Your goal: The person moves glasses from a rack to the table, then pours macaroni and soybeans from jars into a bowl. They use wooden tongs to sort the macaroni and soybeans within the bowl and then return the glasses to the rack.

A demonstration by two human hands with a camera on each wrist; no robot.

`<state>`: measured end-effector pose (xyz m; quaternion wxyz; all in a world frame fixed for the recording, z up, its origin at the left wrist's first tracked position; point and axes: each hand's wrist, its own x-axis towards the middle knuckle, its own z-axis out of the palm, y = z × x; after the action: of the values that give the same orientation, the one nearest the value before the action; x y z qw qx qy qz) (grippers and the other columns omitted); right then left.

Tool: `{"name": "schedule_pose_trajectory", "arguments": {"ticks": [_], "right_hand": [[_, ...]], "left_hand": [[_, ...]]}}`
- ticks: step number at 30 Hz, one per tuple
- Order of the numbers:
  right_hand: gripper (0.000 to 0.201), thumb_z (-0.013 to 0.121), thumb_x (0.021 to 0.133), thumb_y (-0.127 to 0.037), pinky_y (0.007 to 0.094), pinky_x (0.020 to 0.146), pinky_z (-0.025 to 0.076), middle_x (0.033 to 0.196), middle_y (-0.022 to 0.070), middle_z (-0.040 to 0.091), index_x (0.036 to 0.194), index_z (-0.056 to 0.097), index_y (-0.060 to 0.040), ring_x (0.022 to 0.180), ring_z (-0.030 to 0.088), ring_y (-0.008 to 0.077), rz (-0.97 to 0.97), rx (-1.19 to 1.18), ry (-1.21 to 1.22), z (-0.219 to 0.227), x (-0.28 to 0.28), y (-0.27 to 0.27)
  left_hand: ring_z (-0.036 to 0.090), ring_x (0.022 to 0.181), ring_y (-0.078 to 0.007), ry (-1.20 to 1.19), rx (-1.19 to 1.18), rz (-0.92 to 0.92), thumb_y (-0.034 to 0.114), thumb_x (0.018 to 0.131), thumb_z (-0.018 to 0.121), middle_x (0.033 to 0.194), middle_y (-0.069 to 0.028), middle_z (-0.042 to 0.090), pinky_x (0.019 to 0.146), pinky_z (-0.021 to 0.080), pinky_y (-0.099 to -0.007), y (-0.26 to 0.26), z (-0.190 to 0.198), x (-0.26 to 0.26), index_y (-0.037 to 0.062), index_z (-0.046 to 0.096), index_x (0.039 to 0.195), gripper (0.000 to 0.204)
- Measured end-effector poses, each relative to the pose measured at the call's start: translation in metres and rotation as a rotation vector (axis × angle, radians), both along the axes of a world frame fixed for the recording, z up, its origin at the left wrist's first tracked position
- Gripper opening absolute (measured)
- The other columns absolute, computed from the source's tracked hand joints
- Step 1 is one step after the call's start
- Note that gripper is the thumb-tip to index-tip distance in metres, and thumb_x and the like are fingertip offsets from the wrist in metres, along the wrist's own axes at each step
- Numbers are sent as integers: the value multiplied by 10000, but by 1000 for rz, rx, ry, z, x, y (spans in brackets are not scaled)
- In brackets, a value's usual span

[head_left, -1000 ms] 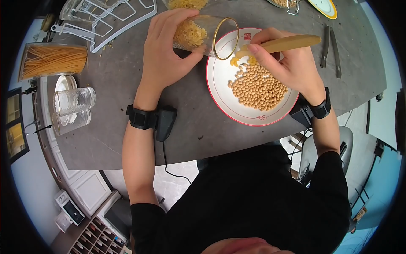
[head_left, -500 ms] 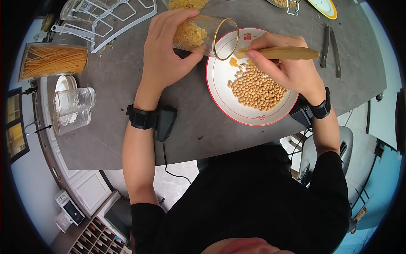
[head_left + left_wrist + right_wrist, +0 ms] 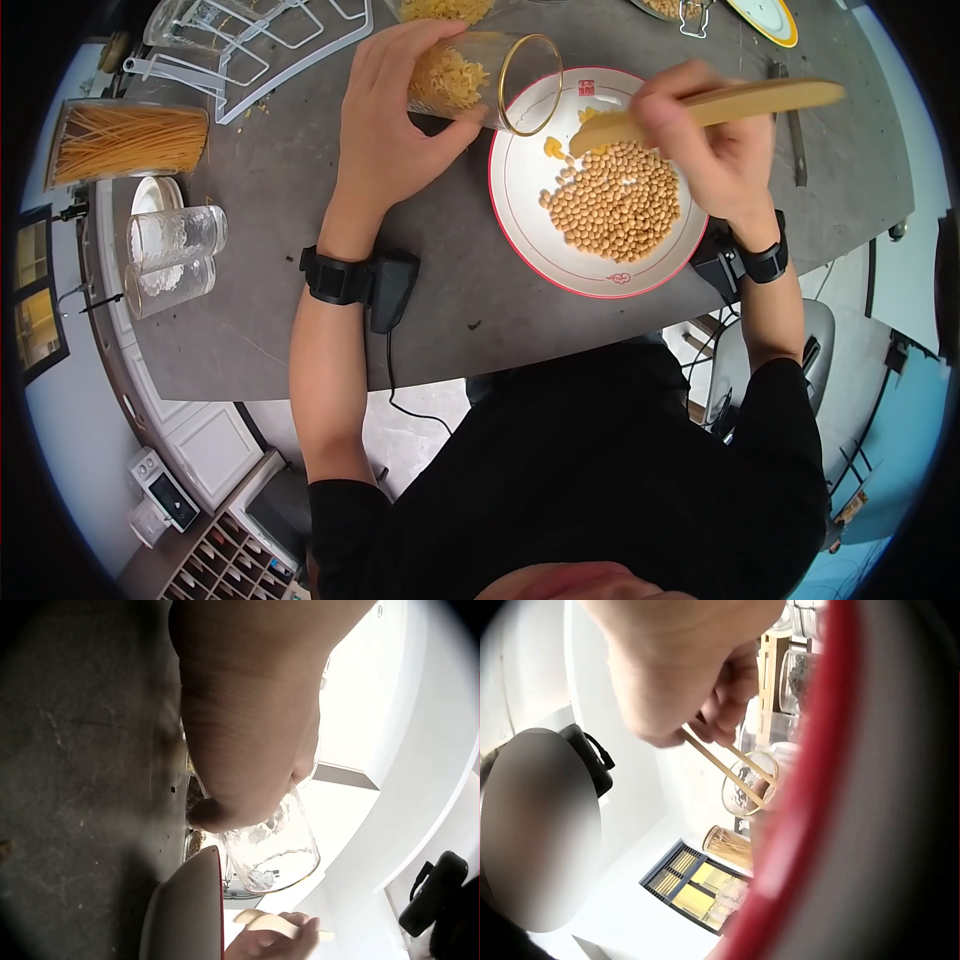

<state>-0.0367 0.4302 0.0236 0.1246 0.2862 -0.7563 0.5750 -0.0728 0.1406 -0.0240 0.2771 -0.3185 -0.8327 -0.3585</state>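
Observation:
My left hand [image 3: 395, 115] grips a gold-rimmed glass jar [image 3: 510, 85] that lies tilted, its mouth facing right over the plate's rim. Small yellow pasta pieces [image 3: 447, 78] sit inside the jar. In my right hand [image 3: 715, 150] is a pair of wooden tongs [image 3: 770, 98], pinched between thumb and fingers, tips low over the plate. The right wrist view shows the two arms of the tongs [image 3: 724, 769] slightly apart. A white plate [image 3: 515, 190] with a red rim bears a heap of soybeans [image 3: 615, 205]. Several pasta pieces [image 3: 554, 147] lie by the beans' far edge.
A white wire rack [image 3: 290, 75] stands at the back left. Further left are a jar of spaghetti [image 3: 130, 145] and clear glasses [image 3: 175, 250]. Another pasta container [image 3: 445, 10] is at the back. A dark metal utensil [image 3: 797, 150] and a yellow-rimmed dish [image 3: 768, 20] lie right.
My right hand and the tongs have moved right, and the tips have left the jar's mouth for the beans' far edge. The left hand and jar have barely moved.

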Motion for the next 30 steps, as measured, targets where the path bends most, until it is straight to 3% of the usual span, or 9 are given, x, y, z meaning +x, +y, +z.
{"name": "schedule_pose_trajectory", "arguments": {"ticks": [2,6,15,19,21,22,24,28,30], "right_hand": [[141,739,928,-116,251,521,463,771,28,709,873,720,12,559,622,116,98,387,66,4,-3,-3],[161,784,897,-190,287,504,464,763,22,691,868,720,-45,545,610,161,152,388,118,-6,-4,-10],[161,790,886,-208,346,561,522,734,66,682,868,724,-61,595,644,269,169,423,217,-6,-3,-13],[126,777,892,-154,318,585,545,771,72,707,876,731,-38,598,658,245,170,451,201,-5,-2,-8],[108,746,920,-100,276,617,564,834,82,744,937,736,6,634,688,185,157,130,154,-7,-4,-2],[108,746,920,-100,276,617,564,834,82,744,937,736,6,634,688,185,159,130,155,-7,-2,-3],[127,712,945,-58,250,634,566,910,96,759,1008,725,51,692,699,136,107,-303,42,-5,3,-4],[119,678,965,-38,244,624,551,918,95,746,1024,720,57,689,684,123,76,-83,237,-6,-2,1],[111,694,961,-57,242,604,530,900,76,742,999,732,40,672,671,116,59,-21,187,-5,-1,4]], "left_hand": [[602,1145,-303,4,3,-1,110,674,829,1232,-60,670,962,510,-409,0,0,0,128,640,1273,628],[603,1143,-301,-1,-3,-6,111,672,832,1231,-57,670,966,507,-409,0,1,0,130,637,1278,637],[605,1150,-296,-4,-3,-9,107,672,832,1235,-53,671,974,505,-409,0,1,1,133,637,1275,635],[605,1150,-296,-7,-1,-12,103,673,832,1235,-51,672,976,506,-409,0,0,0,135,637,1275,634],[605,1150,-296,-8,0,-13,104,673,832,1235,-52,671,975,507,-409,0,0,0,137,638,1276,634],[605,1151,-295,-7,0,-11,104,674,832,1234,-53,671,975,507,-408,0,0,0,138,638,1277,635],[604,1152,-295,-3,-15,-11,104,674,832,1234,-55,670,975,507,-408,-1,0,0,139,639,1278,634],[603,1155,-296,2,-19,-16,110,679,832,1236,-59,669,974,506,-408,-1,1,0,134,639,1279,630],[603,1155,-297,-3,-3,-12,113,682,834,1236,-61,669,974,505,-408,-1,0,0,130,639,1278,628]]}}
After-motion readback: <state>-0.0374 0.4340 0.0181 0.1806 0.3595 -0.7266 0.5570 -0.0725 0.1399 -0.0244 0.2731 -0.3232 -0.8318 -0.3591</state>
